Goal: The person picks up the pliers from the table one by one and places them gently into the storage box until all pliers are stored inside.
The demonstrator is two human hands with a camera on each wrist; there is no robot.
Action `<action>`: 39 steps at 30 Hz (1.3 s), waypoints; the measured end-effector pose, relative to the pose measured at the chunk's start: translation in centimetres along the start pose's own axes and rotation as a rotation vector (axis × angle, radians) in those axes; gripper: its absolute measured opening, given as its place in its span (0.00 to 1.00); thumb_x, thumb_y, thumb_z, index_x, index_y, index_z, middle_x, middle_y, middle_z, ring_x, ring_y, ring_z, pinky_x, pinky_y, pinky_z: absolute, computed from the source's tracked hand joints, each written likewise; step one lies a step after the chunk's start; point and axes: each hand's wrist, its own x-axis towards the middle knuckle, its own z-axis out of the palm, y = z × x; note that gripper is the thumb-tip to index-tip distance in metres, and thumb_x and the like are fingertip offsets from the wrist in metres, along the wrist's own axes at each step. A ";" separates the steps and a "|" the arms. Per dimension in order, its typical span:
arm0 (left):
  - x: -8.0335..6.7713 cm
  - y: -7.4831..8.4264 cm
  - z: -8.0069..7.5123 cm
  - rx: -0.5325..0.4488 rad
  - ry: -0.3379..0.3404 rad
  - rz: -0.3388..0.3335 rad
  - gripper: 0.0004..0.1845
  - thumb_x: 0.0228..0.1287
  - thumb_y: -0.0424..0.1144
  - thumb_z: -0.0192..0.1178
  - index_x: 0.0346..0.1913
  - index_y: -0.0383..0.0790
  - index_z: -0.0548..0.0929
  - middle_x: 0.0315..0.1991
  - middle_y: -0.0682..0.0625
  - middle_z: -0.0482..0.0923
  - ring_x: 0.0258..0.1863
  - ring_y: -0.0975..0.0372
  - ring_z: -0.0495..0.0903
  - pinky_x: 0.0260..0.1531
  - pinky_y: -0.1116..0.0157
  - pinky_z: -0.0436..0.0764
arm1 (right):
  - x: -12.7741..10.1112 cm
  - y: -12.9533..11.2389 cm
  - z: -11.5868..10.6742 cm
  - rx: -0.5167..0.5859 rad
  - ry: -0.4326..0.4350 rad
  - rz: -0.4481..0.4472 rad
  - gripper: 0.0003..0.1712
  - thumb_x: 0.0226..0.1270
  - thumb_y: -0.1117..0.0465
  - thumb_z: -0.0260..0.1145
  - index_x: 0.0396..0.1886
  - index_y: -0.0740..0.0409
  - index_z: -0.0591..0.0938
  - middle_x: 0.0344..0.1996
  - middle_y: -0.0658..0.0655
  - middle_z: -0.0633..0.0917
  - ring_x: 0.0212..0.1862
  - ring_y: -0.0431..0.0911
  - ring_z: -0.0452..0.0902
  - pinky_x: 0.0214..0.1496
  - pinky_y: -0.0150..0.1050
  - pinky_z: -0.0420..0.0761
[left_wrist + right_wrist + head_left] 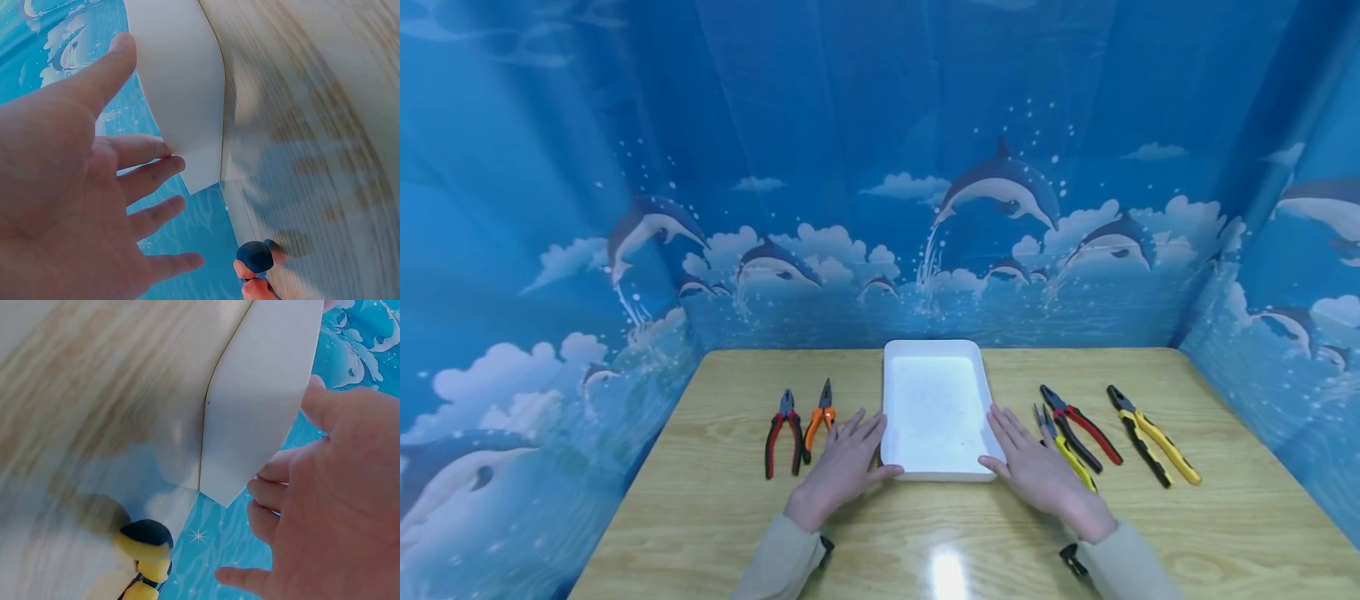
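Note:
A shallow white rectangular tray [936,473] lies on the table between both hands. My left hand [844,467] touches its left side with fairly straight, spread fingers, the thumb at the near left corner. On the opposite side, my right hand [1037,471] rests its extended fingers against the wall, thumb at the near right corner. In the left wrist view the left hand [81,181] has its fingertips at the white tray wall [181,81]. The right wrist view has the right hand [331,494] with fingertips along the wall [256,406]. Neither hand grips anything.
Left of the tray lie red-black pliers [771,442] and orange-handled needle-nose pliers [827,414]. To its right are yellow-handled pliers [1073,463], partly behind the right hand, red-black pliers [1093,437] and yellow-black pliers [1168,447]. A dolphin-print curtain [850,167] surrounds the wooden table [700,517].

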 end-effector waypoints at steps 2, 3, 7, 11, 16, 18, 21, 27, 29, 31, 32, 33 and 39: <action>-0.1 0.0 -0.1 -0.003 0.002 -0.001 0.46 0.67 0.62 0.60 0.78 0.36 0.60 0.78 0.41 0.57 0.79 0.43 0.50 0.73 0.33 0.51 | 0.0 -0.2 -0.1 -0.006 0.002 0.000 0.44 0.80 0.39 0.49 0.80 0.65 0.56 0.80 0.65 0.54 0.79 0.62 0.49 0.73 0.74 0.48; -0.1 0.0 -0.1 -0.003 0.002 -0.002 0.46 0.67 0.62 0.60 0.78 0.36 0.60 0.78 0.41 0.57 0.79 0.43 0.50 0.73 0.33 0.51 | 0.0 -0.2 -0.1 -0.011 0.001 0.000 0.44 0.80 0.39 0.49 0.79 0.65 0.56 0.80 0.65 0.54 0.79 0.62 0.49 0.74 0.74 0.48; -0.1 0.1 -0.3 -0.001 0.000 -0.001 0.46 0.67 0.61 0.60 0.78 0.36 0.60 0.78 0.41 0.57 0.79 0.43 0.51 0.73 0.33 0.51 | -0.1 -0.3 -0.2 -0.017 -0.006 0.000 0.44 0.80 0.39 0.50 0.79 0.66 0.56 0.80 0.65 0.54 0.79 0.62 0.49 0.73 0.75 0.48; -0.1 0.2 -0.4 -0.003 -0.008 -0.003 0.46 0.67 0.62 0.60 0.78 0.36 0.60 0.79 0.42 0.57 0.79 0.43 0.51 0.73 0.33 0.51 | -0.2 -0.3 -0.3 -0.022 -0.005 0.001 0.44 0.79 0.39 0.50 0.79 0.66 0.57 0.79 0.65 0.55 0.79 0.62 0.50 0.73 0.74 0.49; -0.1 0.2 -0.4 -0.007 -0.018 0.001 0.47 0.67 0.62 0.59 0.78 0.37 0.59 0.79 0.42 0.57 0.79 0.44 0.50 0.73 0.33 0.51 | -0.4 -0.4 -0.3 -0.029 0.001 -0.003 0.44 0.79 0.39 0.51 0.79 0.67 0.58 0.79 0.66 0.56 0.79 0.63 0.51 0.74 0.73 0.50; -0.1 0.2 -0.5 -0.013 -0.018 0.006 0.46 0.68 0.62 0.59 0.78 0.37 0.59 0.79 0.42 0.57 0.79 0.44 0.50 0.73 0.33 0.50 | -0.4 -0.4 -0.3 -0.029 0.005 -0.002 0.44 0.79 0.40 0.51 0.78 0.68 0.58 0.79 0.66 0.56 0.79 0.63 0.51 0.74 0.73 0.50; -0.2 0.1 -0.6 -0.011 -0.011 0.012 0.45 0.70 0.62 0.57 0.78 0.36 0.60 0.78 0.42 0.58 0.79 0.43 0.51 0.73 0.33 0.50 | -0.3 -0.4 -0.2 -0.019 0.011 -0.002 0.43 0.79 0.40 0.52 0.78 0.67 0.58 0.79 0.66 0.56 0.78 0.63 0.51 0.74 0.73 0.50; -0.2 0.1 -1.1 0.032 0.114 0.008 0.34 0.73 0.57 0.56 0.72 0.37 0.71 0.71 0.40 0.71 0.74 0.42 0.63 0.70 0.36 0.62 | -0.2 -0.5 0.0 -0.005 0.008 0.002 0.44 0.80 0.39 0.50 0.79 0.67 0.57 0.79 0.66 0.55 0.79 0.63 0.50 0.74 0.74 0.48; -0.2 0.0 -1.4 0.038 0.184 0.001 0.30 0.74 0.54 0.58 0.69 0.38 0.76 0.66 0.39 0.76 0.68 0.43 0.71 0.67 0.40 0.70 | -0.2 -0.5 0.0 -0.007 0.007 0.004 0.44 0.80 0.39 0.50 0.79 0.67 0.57 0.79 0.66 0.55 0.79 0.63 0.50 0.74 0.74 0.48; -0.3 -0.2 -1.6 0.055 0.247 -0.021 0.26 0.74 0.51 0.60 0.66 0.39 0.79 0.62 0.40 0.80 0.63 0.46 0.77 0.63 0.44 0.76 | -0.2 -0.5 0.0 -0.006 0.006 0.005 0.43 0.80 0.40 0.51 0.79 0.67 0.57 0.79 0.66 0.55 0.79 0.63 0.50 0.74 0.74 0.48; -0.4 -0.4 -1.6 0.068 0.279 -0.029 0.24 0.73 0.50 0.61 0.65 0.39 0.80 0.60 0.41 0.81 0.60 0.47 0.80 0.60 0.47 0.79 | -0.2 -0.6 0.0 -0.005 0.004 0.007 0.43 0.80 0.40 0.51 0.79 0.67 0.57 0.79 0.66 0.55 0.79 0.63 0.50 0.74 0.74 0.48; -0.5 -0.6 -1.8 0.084 0.312 -0.036 0.23 0.72 0.49 0.62 0.63 0.39 0.81 0.58 0.41 0.83 0.57 0.48 0.82 0.57 0.48 0.82 | -0.2 -0.6 0.0 -0.006 0.002 0.008 0.43 0.80 0.40 0.51 0.79 0.67 0.57 0.79 0.66 0.55 0.79 0.63 0.50 0.74 0.74 0.48; -0.9 -2.4 -2.8 0.158 0.470 -0.106 0.19 0.69 0.49 0.66 0.53 0.37 0.86 0.46 0.41 0.86 0.38 0.51 0.86 0.33 0.56 0.87 | -0.3 -0.7 -0.1 -0.016 -0.009 0.015 0.43 0.80 0.39 0.51 0.79 0.67 0.58 0.79 0.65 0.55 0.79 0.63 0.50 0.74 0.74 0.47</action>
